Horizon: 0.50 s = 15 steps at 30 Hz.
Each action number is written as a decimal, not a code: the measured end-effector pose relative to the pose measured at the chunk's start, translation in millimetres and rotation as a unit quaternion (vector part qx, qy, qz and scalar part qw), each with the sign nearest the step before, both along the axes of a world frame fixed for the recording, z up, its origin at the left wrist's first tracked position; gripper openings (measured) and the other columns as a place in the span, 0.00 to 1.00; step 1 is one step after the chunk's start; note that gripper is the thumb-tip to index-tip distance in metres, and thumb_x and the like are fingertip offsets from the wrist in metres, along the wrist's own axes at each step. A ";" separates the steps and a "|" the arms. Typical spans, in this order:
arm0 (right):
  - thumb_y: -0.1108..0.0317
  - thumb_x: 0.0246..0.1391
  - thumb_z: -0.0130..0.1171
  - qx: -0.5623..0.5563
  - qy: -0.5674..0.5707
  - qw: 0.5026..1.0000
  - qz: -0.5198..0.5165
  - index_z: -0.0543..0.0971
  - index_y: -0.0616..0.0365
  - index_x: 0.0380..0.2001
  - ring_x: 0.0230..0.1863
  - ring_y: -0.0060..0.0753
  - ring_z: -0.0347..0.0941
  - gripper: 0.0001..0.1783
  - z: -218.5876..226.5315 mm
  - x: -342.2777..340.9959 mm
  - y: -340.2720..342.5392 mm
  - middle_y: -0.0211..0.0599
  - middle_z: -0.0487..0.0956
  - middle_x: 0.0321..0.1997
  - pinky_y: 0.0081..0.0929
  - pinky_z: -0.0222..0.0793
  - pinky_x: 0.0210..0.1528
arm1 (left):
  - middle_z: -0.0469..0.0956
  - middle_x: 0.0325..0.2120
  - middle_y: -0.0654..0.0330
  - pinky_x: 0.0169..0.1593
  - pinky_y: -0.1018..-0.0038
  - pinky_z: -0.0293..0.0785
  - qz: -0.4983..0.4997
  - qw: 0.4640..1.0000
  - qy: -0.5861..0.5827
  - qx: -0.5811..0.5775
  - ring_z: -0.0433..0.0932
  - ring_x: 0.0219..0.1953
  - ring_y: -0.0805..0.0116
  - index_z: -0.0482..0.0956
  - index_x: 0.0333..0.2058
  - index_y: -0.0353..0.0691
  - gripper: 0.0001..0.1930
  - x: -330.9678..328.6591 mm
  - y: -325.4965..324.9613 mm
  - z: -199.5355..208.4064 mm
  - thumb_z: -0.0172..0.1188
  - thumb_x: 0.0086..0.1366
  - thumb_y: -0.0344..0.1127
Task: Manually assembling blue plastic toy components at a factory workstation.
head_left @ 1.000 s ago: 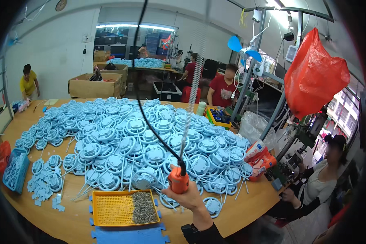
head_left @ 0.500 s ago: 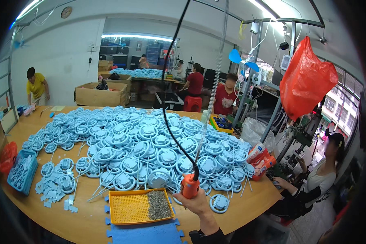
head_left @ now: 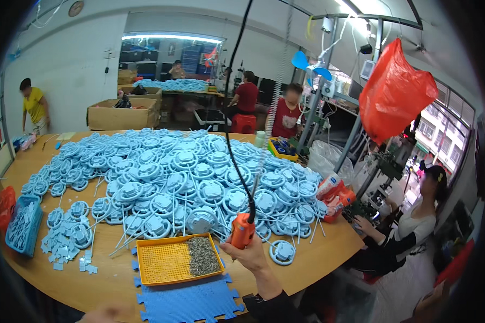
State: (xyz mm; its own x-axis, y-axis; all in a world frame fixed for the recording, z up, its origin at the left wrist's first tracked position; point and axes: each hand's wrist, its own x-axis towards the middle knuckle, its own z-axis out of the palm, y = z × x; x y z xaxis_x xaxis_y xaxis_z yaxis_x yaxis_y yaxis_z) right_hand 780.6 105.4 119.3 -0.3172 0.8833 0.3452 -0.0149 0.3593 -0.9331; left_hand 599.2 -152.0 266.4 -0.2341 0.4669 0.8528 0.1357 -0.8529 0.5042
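Observation:
My right hand (head_left: 253, 258) is wrapped round an orange electric screwdriver (head_left: 243, 230), which hangs from a black cord and a coiled spring over the table's front part. Just left of it sits a yellow tray (head_left: 157, 265), with small screws (head_left: 203, 255) heaped in its right side. A blue foam mat (head_left: 189, 302) lies in front of the tray. At the lower edge my left hand (head_left: 105, 313) shows only in part, smeared by motion, so its fingers cannot be made out. Beyond the tray spreads a big pile of light-blue round plastic parts (head_left: 186, 185) with thin rods; a single part (head_left: 282, 252) lies right of my right hand.
Small flat blue pieces (head_left: 62, 248) are scattered left of the tray. A blue basket (head_left: 20, 229) and a red bag (head_left: 4, 207) stand at the left edge. A big red plastic bag (head_left: 393, 99) hangs at right, above a seated person (head_left: 415, 229). Other people are further back.
The view has shifted, so the whole scene sits slightly further left and higher. My left hand has come in at the lower edge. My right hand still grips the screwdriver.

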 end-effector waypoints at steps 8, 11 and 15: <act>0.66 0.44 0.69 0.016 -0.018 1.000 0.005 0.71 0.61 0.44 0.28 0.16 0.70 0.25 -7.5 3.5 -4.7 0.27 0.76 0.26 0.19 0.68 0.32 | 0.59 0.56 0.42 0.59 0.55 0.56 0.308 0.830 0.334 -0.324 0.55 0.60 0.43 0.64 0.55 0.39 0.35 -53.1 61.3 -210.9 0.68 0.47 0.31; 0.63 0.44 0.70 0.023 -0.032 0.999 -0.005 0.71 0.61 0.43 0.28 0.17 0.70 0.25 -15.6 6.0 -2.7 0.27 0.75 0.26 0.20 0.68 0.32 | 0.59 0.56 0.41 0.59 0.56 0.57 0.291 0.847 0.257 -0.362 0.57 0.59 0.42 0.62 0.56 0.38 0.35 -49.1 64.9 -238.6 0.67 0.49 0.32; 0.61 0.44 0.69 0.021 -0.040 0.999 -0.003 0.73 0.61 0.38 0.27 0.18 0.70 0.22 -17.0 4.0 -5.4 0.27 0.74 0.25 0.20 0.67 0.31 | 0.61 0.54 0.40 0.57 0.57 0.59 0.302 0.852 0.213 -0.371 0.60 0.57 0.43 0.62 0.56 0.38 0.34 -53.4 72.2 -255.9 0.66 0.51 0.32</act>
State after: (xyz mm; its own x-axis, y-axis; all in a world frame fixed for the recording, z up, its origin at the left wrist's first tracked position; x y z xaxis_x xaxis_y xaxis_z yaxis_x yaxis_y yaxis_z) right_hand 784.6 100.0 102.4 -0.3401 0.8701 0.3566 0.0609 0.3988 -0.9150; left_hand 545.7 -79.8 10.4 -0.3656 0.8183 0.4436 0.7424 -0.0312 0.6693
